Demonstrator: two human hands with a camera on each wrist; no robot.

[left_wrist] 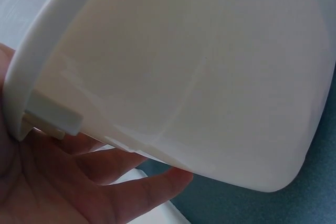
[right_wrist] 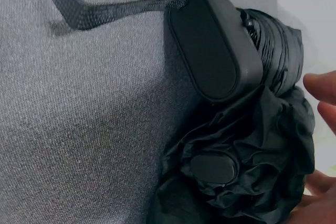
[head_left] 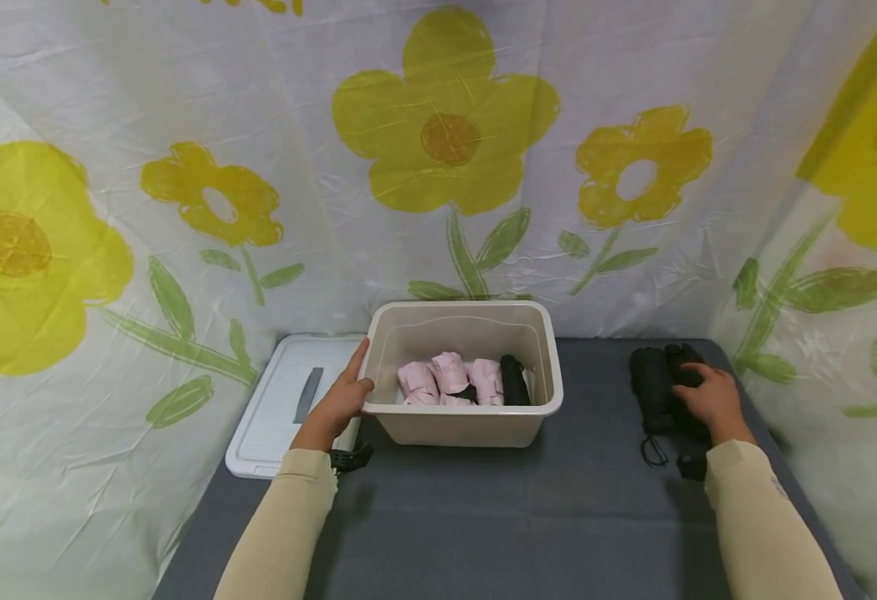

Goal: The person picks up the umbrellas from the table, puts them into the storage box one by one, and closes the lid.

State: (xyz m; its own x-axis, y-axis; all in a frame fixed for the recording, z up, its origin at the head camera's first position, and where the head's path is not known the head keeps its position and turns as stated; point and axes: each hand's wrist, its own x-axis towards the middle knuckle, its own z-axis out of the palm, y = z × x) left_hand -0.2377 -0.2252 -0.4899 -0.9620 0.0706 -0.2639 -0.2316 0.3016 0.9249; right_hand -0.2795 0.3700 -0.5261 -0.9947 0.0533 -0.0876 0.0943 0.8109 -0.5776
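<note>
A beige plastic storage bin [head_left: 453,428] stands at the back middle of the table. My left hand [head_left: 337,407] holds its left rim; in the left wrist view, fingers [left_wrist: 147,190] lie along the outer wall. Inside the bin sit several pink rolled bundles [head_left: 487,381] and a black rolled bundle [head_left: 514,382]. On the right lie black folded umbrellas [head_left: 652,387], one with a wrist strap [right_wrist: 110,11]. My right hand [head_left: 714,400] reaches over the far-right crumpled umbrella [right_wrist: 247,150], fingers bent and apart around its side. Contact there is partly hidden.
A white lid [head_left: 266,417] with a grey handle [head_left: 308,396] lies left of the bin, under my left hand. The dark grey cloth [head_left: 498,525] covers the table. A flower-printed white curtain [head_left: 318,250] hangs round the back and sides.
</note>
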